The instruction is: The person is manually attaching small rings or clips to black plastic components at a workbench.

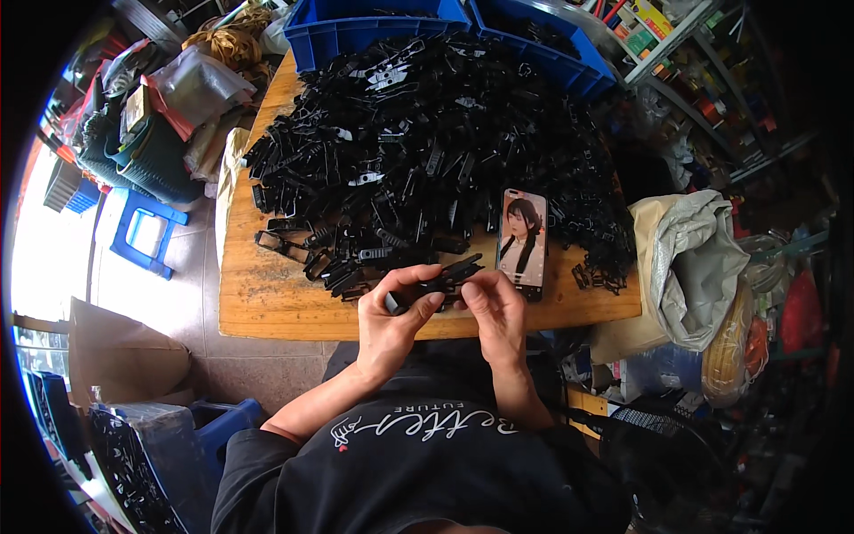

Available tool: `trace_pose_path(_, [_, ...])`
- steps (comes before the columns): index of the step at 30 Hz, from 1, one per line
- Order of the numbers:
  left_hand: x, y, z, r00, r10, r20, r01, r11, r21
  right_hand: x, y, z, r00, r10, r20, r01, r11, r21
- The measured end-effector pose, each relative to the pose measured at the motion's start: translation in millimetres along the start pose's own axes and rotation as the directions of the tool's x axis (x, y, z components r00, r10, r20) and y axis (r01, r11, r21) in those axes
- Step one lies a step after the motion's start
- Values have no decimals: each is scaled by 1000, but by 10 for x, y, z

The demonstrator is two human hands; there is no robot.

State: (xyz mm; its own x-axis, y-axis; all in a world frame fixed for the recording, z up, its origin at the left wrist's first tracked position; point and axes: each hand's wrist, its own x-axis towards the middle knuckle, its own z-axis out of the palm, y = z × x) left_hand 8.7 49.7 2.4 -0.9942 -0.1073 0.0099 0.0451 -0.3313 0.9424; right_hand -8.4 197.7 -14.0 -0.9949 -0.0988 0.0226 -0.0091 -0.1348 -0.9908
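Just above the near edge of the wooden table (267, 307), both my hands work on a long black plastic part (436, 283). My left hand (391, 316) has its thumb and fingers closed around the body of it, with a rounded dark end sticking out by the palm. At the other end, my right hand (494, 311) pinches with thumb and fingers; whether it grips this part or a smaller piece is hidden. Beyond the hands lies a big heap of similar black plastic parts (400, 151). A phone (523, 240) with a lit screen lies right of the heap's near side.
Two blue crates (378, 34) with black parts stand at the table's far edge. A grey-lined sack (689, 267) stands against the right side. On the floor at left is a blue stool (149, 233), with a cardboard box (120, 351) nearer. Shelves (712, 62) rise at far right.
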Motion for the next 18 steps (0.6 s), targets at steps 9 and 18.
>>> trace_pose_path(9, [118, 40, -56, 973, -228, 37, 231, 969, -89, -15, -197, -128, 983, -155, -100, 142, 982, -125])
trace_pose_path(18, [57, 89, -102, 965, -216, 149, 185, 963, 198, 103, -368, 10, 952, -299, 71, 291, 807, -514])
